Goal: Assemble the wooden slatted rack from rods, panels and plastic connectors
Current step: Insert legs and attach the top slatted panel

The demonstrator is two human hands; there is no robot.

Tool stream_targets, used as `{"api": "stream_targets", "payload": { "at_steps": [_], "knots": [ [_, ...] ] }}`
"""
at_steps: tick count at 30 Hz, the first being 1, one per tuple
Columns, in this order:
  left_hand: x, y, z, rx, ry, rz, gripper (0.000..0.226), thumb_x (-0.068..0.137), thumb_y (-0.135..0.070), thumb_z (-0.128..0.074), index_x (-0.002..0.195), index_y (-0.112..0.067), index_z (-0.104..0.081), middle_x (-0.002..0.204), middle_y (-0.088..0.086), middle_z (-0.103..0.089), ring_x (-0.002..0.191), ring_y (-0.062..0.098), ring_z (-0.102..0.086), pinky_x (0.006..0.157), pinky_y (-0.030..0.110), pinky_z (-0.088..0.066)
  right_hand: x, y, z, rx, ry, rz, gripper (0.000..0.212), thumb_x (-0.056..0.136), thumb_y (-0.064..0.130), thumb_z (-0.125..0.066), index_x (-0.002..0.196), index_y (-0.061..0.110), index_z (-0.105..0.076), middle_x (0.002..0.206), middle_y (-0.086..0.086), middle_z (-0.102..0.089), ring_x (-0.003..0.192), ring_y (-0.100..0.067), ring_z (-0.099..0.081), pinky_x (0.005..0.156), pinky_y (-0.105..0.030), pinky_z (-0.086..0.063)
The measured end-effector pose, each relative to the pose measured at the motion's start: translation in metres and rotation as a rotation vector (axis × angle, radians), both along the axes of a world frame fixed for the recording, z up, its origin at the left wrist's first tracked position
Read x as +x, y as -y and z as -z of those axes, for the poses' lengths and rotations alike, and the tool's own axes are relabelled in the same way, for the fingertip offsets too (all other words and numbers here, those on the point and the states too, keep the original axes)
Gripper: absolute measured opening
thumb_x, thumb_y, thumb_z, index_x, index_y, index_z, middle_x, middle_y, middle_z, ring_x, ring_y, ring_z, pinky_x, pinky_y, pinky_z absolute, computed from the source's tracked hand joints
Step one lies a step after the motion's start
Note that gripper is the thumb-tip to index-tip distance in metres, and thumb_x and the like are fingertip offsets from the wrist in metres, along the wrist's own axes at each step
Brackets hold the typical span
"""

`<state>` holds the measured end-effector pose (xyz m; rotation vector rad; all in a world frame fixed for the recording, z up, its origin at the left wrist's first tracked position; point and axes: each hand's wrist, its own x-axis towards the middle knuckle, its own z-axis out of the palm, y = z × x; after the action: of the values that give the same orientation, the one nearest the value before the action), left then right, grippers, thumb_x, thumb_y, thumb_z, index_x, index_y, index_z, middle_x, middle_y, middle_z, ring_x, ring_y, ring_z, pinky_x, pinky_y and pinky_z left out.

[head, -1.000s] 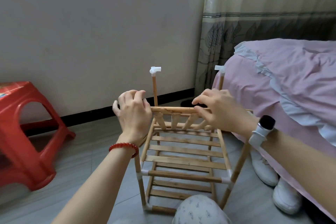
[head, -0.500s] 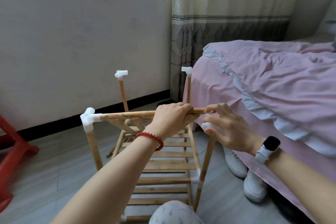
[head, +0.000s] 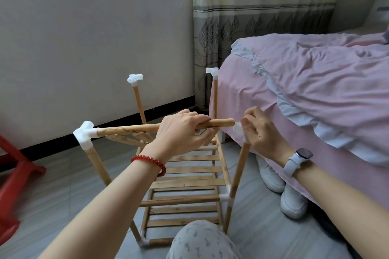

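The wooden slatted rack [head: 187, 183] stands on the floor in front of me, with two slatted shelves fitted. My left hand [head: 183, 132] grips the top front rod [head: 130, 129], whose left end sits in a white corner connector [head: 85, 134]. The rod's right end is free, just short of another white connector [head: 239, 128]. My right hand [head: 261, 132] pinches that connector on top of the front right post [head: 240, 168]. Two rear posts carry white connectors, the left rear connector [head: 134, 79] and the right rear connector [head: 212, 71].
A bed with pink sheets [head: 315, 82] lies close on the right, with white shoes [head: 282, 191] under its edge. A red plastic stool [head: 12, 174] stands at the left. A wall and a curtain [head: 252, 6] are behind the rack. My knee [head: 202, 239] is at the bottom.
My view turned right. My left hand slid along the top rod to its right end, baring the left corner connector. My right hand moved to the connector on the front right post.
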<state>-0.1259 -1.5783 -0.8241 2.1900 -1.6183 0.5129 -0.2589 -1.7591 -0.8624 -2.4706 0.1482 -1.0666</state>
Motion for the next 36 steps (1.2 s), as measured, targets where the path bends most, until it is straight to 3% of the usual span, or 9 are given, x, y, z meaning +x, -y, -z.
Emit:
{"api": "stream_targets", "payload": {
  "at_steps": [3, 10, 16, 18, 21, 23, 30, 33, 36],
  "knots": [
    [-0.003, -0.003, 0.002, 0.002, 0.000, 0.021, 0.033, 0.088, -0.053, -0.047, 0.110, -0.033, -0.063, 0.087, -0.013, -0.064, 0.081, 0.008, -0.050, 0.053, 0.019, -0.027, 0.002, -0.003, 0.002, 0.099, 0.031, 0.006, 0.029, 0.093, 0.013, -0.036, 0.080, -0.004, -0.056, 0.082, -0.010, -0.053, 0.070, -0.011, -0.049, 0.069, -0.006, -0.035],
    [-0.005, -0.001, 0.005, 0.027, 0.024, 0.037, 0.035, 0.087, -0.056, -0.048, 0.107, -0.032, -0.065, 0.083, -0.012, -0.065, 0.077, 0.008, -0.054, 0.056, 0.023, -0.040, 0.003, -0.005, 0.004, 0.209, 0.051, -0.050, 0.028, 0.091, 0.013, -0.033, 0.078, -0.002, -0.053, 0.075, -0.007, -0.052, 0.068, -0.005, -0.049, 0.067, -0.008, -0.035],
    [-0.008, -0.005, 0.005, -0.025, 0.027, 0.054, 0.040, 0.087, -0.056, -0.045, 0.101, -0.028, -0.070, 0.079, -0.011, -0.067, 0.073, 0.009, -0.057, 0.053, 0.022, -0.036, 0.007, -0.011, -0.008, 0.347, -0.086, -0.158, 0.029, 0.091, 0.015, -0.036, 0.066, 0.018, -0.049, 0.069, 0.005, -0.048, 0.064, -0.001, -0.047, 0.064, -0.015, -0.036],
    [-0.008, -0.007, 0.006, -0.040, 0.006, 0.025, 0.039, 0.090, -0.054, -0.042, 0.100, -0.029, -0.070, 0.078, -0.013, -0.065, 0.073, 0.009, -0.056, 0.052, 0.021, -0.031, 0.012, -0.017, -0.010, 0.619, -0.026, -0.238, 0.031, 0.091, 0.015, -0.036, 0.067, 0.015, -0.055, 0.071, 0.000, -0.055, 0.065, -0.006, -0.051, 0.065, -0.020, -0.041],
    [-0.009, -0.009, 0.008, -0.032, -0.026, -0.030, 0.031, 0.091, -0.050, -0.046, 0.097, -0.031, -0.071, 0.068, -0.017, -0.051, 0.067, 0.004, -0.045, 0.050, 0.017, -0.024, 0.024, -0.021, -0.017, 1.295, 0.115, -0.299, 0.031, 0.095, 0.019, -0.038, 0.074, 0.011, -0.060, 0.070, -0.002, -0.061, 0.060, -0.012, -0.059, 0.059, -0.025, -0.048],
    [-0.008, -0.008, 0.009, -0.019, -0.070, -0.065, 0.031, 0.089, -0.052, -0.046, 0.095, -0.033, -0.071, 0.062, -0.017, -0.046, 0.065, 0.003, -0.042, 0.050, 0.017, -0.024, 0.031, -0.019, -0.021, 1.492, 0.070, -0.292, 0.031, 0.096, 0.021, -0.038, 0.077, 0.010, -0.060, 0.066, -0.003, -0.062, 0.056, -0.015, -0.058, 0.060, -0.027, -0.046],
    [-0.007, -0.001, 0.012, -0.038, -0.135, -0.109, 0.026, 0.088, -0.049, -0.051, 0.097, -0.035, -0.071, 0.056, -0.018, -0.043, 0.063, 0.005, -0.046, 0.051, 0.017, -0.030, 0.048, -0.024, -0.022, 1.449, -0.040, -0.285, 0.038, 0.098, 0.025, -0.034, 0.073, 0.006, -0.054, 0.050, -0.004, -0.043, 0.043, -0.016, -0.034, 0.050, -0.027, -0.027],
    [-0.006, 0.000, 0.013, -0.059, -0.141, -0.113, 0.024, 0.087, -0.048, -0.053, 0.096, -0.035, -0.072, 0.058, -0.017, -0.047, 0.061, 0.006, -0.046, 0.050, 0.016, -0.030, 0.053, -0.024, -0.019, 1.427, -0.037, -0.248, 0.034, 0.096, 0.021, -0.038, 0.071, 0.006, -0.056, 0.048, -0.003, -0.042, 0.042, -0.014, -0.034, 0.045, -0.025, -0.030],
    [-0.003, 0.003, 0.012, -0.049, -0.137, -0.115, 0.026, 0.088, -0.049, -0.052, 0.099, -0.036, -0.071, 0.063, -0.015, -0.053, 0.064, 0.006, -0.048, 0.051, 0.017, -0.031, 0.057, -0.022, -0.021, 1.218, -0.048, -0.144, 0.030, 0.093, 0.014, -0.039, 0.071, 0.006, -0.057, 0.046, -0.002, -0.045, 0.042, -0.014, -0.038, 0.041, -0.024, -0.034]
  ]
}}
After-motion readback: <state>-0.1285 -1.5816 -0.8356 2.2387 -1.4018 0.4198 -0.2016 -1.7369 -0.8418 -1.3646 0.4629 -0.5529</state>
